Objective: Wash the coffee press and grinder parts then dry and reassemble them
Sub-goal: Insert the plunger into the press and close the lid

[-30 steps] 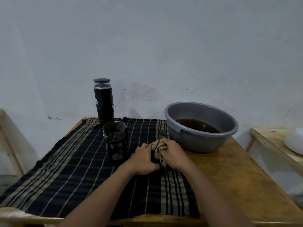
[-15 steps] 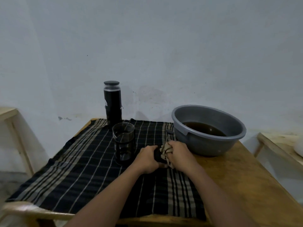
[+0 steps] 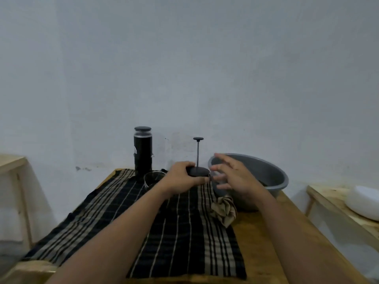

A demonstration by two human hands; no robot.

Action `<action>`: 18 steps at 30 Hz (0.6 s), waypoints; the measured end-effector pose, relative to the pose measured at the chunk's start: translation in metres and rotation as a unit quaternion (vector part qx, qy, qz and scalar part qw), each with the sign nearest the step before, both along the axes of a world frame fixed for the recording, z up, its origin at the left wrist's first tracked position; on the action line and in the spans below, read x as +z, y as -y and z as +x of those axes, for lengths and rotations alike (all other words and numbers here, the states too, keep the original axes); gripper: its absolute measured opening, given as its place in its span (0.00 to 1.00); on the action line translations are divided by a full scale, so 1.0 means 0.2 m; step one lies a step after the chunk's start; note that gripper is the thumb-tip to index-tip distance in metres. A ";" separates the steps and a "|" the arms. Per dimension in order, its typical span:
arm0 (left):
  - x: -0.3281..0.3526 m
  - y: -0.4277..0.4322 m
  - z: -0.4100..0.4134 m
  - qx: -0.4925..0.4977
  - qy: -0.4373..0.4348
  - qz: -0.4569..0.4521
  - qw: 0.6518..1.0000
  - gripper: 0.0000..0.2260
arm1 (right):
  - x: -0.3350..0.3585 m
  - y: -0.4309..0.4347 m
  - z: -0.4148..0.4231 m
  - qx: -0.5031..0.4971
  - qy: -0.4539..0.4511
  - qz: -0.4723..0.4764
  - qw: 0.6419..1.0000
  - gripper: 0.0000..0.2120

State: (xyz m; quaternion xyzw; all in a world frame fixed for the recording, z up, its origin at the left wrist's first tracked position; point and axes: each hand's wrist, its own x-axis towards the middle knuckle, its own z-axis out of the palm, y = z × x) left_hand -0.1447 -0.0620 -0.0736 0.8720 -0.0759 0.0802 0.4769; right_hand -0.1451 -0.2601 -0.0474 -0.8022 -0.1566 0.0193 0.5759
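Head view: plaid cloth (image 3: pixel 164 232) covers the worktop (image 3: pixel 260 253), a crumpled rag (image 3: pixel 224 210) beside it. Left hand (image 3: pixel 182 179) grips the plunger lid (image 3: pixel 199 171) — rod upright; right hand (image 3: pixel 233 177) hovers beside, fingers spread. Behind: glass beaker (image 3: pixel 152 178), basin (image 3: pixel 272 175), black grinder (image 3: pixel 143 150).

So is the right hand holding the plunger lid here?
No, the left hand grips the plunger lid; the right hand is open beside it, fingers spread.
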 end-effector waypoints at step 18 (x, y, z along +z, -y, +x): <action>0.16 -0.68 -0.14 0.085 -0.019 -0.089 0.992 0.29 | 0.06 -0.66 0.05 0.041 0.097 -0.066 0.992 0.10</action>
